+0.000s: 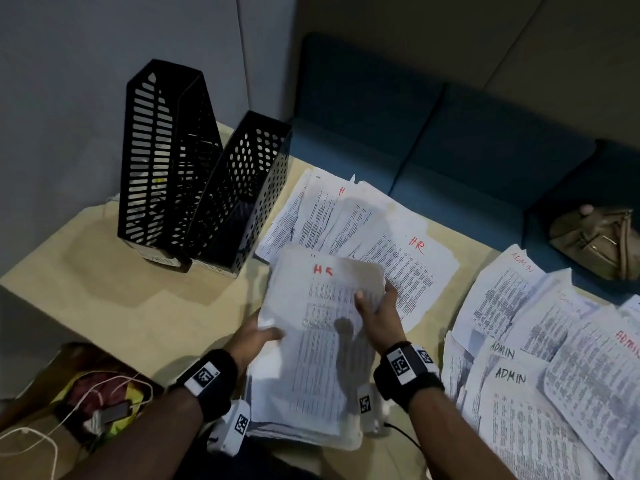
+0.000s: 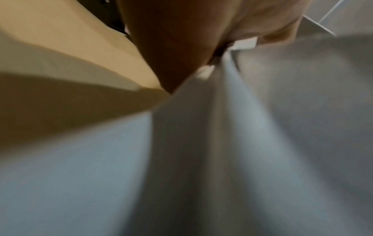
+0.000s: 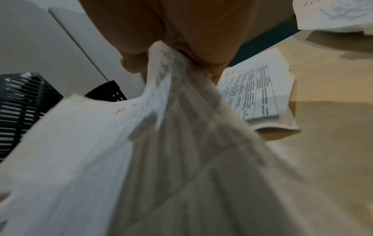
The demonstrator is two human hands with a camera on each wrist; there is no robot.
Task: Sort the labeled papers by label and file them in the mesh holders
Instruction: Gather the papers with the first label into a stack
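Note:
A stack of printed sheets marked HR (image 1: 322,327) in red is held up over the beige table (image 1: 138,299) by both hands. My left hand (image 1: 263,336) grips its left edge. My right hand (image 1: 374,301) pinches the right edge, thumb on top and fingers underneath; the right wrist view shows that pinch on the stack (image 3: 141,143) by the hand (image 3: 181,52). More HR sheets (image 1: 391,237) lie fanned behind. ADMIN sheets (image 1: 540,358) cover the right side. Two black mesh holders, a slotted one (image 1: 156,157) and a perforated one (image 1: 242,195), stand at the back left.
A blue sofa (image 1: 467,143) runs behind the table, with a brown handbag (image 1: 599,240) on it at the right. A cardboard box (image 1: 86,393) with white cables and cloth sits at the lower left. A grey wall panel (image 1: 69,81) backs the holders.

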